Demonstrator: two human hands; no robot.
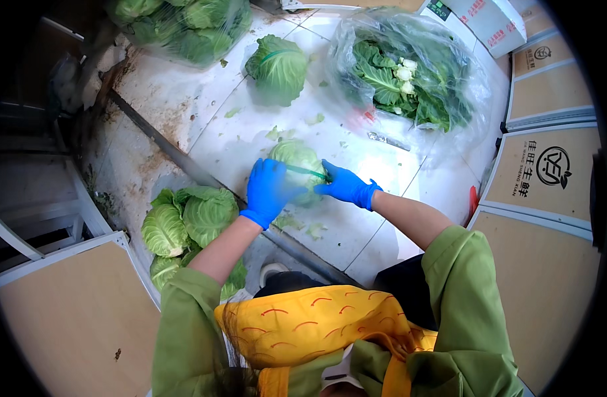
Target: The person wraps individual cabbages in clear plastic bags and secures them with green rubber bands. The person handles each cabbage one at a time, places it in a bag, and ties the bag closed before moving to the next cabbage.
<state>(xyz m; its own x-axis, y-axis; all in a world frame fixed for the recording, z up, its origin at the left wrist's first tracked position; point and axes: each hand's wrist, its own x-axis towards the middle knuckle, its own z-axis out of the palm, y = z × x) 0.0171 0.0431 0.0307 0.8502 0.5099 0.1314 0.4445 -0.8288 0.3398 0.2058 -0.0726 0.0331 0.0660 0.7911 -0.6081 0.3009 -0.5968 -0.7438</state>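
A pale green cabbage (297,153) stands on the tiled floor before me, with a narrow green band (306,171) running across it. In a blue glove, my left hand (268,191) grips the cabbage from its left side; the fingers are partly blurred. My right hand (345,184), gloved in blue too, is at the cabbage's right edge, with thumb and fingertips pinching the band's end. The cabbage's lower side is partly hidden by the left hand. Farther off sits another cabbage (282,74) with a similar green band around it.
Loose cabbages (209,216) lie left of my left forearm. A clear bag of cabbages (199,30) is at the far left, an open plastic bag (340,54) of leafy vegetables (383,82) at the right. A dark floor strip (159,136) runs diagonally. Panelled units (541,263) border the right.
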